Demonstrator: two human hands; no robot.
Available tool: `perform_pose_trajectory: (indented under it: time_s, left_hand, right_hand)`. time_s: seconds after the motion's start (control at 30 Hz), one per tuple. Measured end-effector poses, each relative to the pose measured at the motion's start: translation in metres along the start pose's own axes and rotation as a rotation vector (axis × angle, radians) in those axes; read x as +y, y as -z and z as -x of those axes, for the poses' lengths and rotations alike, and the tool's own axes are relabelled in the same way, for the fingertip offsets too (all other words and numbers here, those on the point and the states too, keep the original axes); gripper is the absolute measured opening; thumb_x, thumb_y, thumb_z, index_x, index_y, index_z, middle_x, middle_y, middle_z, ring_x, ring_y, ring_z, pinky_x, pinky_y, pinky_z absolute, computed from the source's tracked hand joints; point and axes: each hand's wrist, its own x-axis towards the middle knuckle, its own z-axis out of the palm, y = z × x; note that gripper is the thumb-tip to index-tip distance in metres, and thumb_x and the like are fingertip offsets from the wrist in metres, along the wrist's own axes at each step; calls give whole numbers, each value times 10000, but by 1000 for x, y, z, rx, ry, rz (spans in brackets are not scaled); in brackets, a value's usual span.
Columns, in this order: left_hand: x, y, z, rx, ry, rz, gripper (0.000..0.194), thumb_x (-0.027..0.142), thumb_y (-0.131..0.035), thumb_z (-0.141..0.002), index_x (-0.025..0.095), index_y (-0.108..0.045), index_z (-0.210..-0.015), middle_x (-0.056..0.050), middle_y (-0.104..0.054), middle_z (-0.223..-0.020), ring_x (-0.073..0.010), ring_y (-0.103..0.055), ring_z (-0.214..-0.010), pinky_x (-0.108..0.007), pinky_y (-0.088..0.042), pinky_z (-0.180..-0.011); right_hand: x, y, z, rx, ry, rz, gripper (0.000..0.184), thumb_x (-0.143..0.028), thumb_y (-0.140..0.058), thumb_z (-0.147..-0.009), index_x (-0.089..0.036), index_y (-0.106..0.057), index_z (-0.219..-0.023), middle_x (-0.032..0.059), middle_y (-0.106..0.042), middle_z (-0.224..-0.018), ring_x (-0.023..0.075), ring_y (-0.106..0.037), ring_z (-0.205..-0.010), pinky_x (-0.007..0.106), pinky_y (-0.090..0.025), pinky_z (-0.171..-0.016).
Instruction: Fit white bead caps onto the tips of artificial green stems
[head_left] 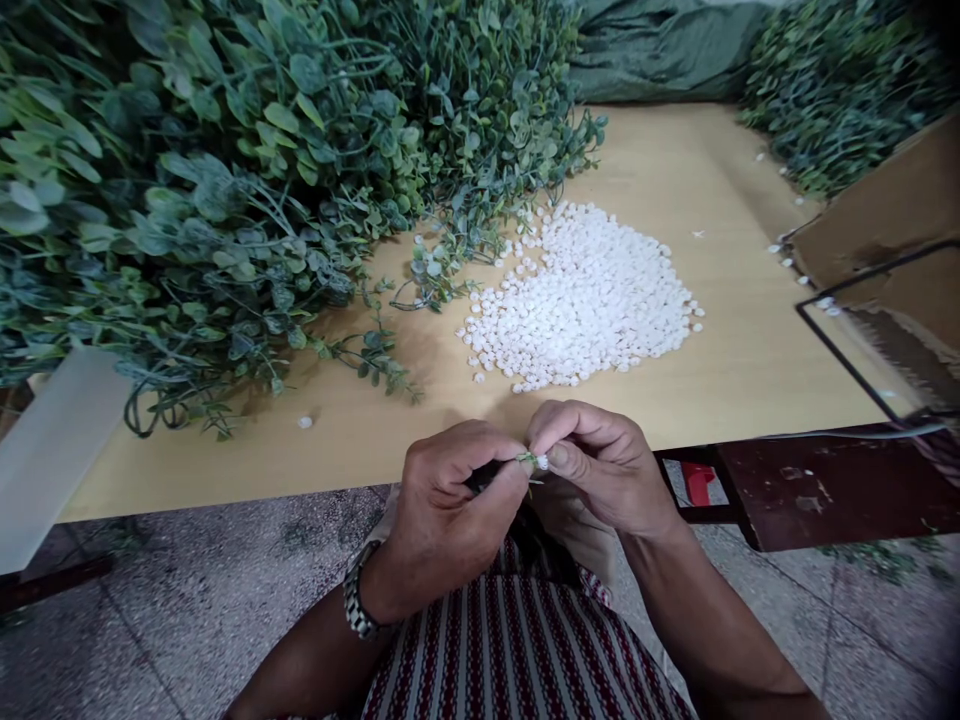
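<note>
My left hand (450, 505) and my right hand (600, 460) meet just below the table's front edge, over my striped lap. The left fingers pinch a thin green stem (525, 459). The right thumb and forefinger pinch a small white bead (542, 462) at the stem's tip. Both hands are closed. A metal watch sits on my left wrist. On the table beyond lies a heap of small white beads (581, 295). A big pile of artificial green leafy sprigs (225, 180) fills the left and back of the table.
The tan table (720, 370) has a stray white bead (304, 422) near its front left. More green sprigs (832, 90) lie at the back right, beside a cardboard box (892, 230). A dark red stool (825, 490) stands at the right. A white board (52, 440) leans at the left.
</note>
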Motion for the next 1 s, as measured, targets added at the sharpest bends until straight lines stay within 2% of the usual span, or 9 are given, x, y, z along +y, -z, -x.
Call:
perform_pose_trajectory:
  time_s: [0.23, 0.4, 0.6, 1.0]
  left_hand:
    - [-5, 2, -1, -49, -29, -37, 151, 86, -585, -779, 151, -654, -661, -5, -567, -556, -110, -484, -537, -234, -401, -515]
    - [-7, 4, -1, -67, -59, -43, 151, 89, -584, -782, 157, -647, -663, -3, -569, -547, -113, -470, -534, -245, -402, -529]
    - [-9, 4, -1, -65, -64, -18, 152, 76, -592, -774, 161, -641, -658, 1, -552, -541, -112, -446, -526, -251, -385, -518]
    - [-12, 2, -1, -43, -33, 2, 155, 80, -585, -773, 164, -639, -654, 6, -523, -552, -112, -450, -528, -249, -379, -511]
  right_hand:
    - [-5, 1, -2, -50, -106, -62, 110, -272, -701, -773, -169, -667, -754, -1, -630, -670, 82, -524, -578, 214, -426, -530]
    - [-8, 2, -4, -57, -132, -20, 160, -310, -707, -762, -161, -654, -735, -16, -583, -618, 74, -478, -545, 202, -381, -485]
    - [-8, 4, -6, -102, -111, 19, 146, -295, -705, -762, -163, -647, -736, -21, -578, -625, 71, -476, -542, 197, -384, -480]
    - [-6, 0, -4, -48, -64, 15, 133, -280, -693, -779, -170, -629, -741, -27, -563, -628, 68, -474, -540, 195, -392, -486]
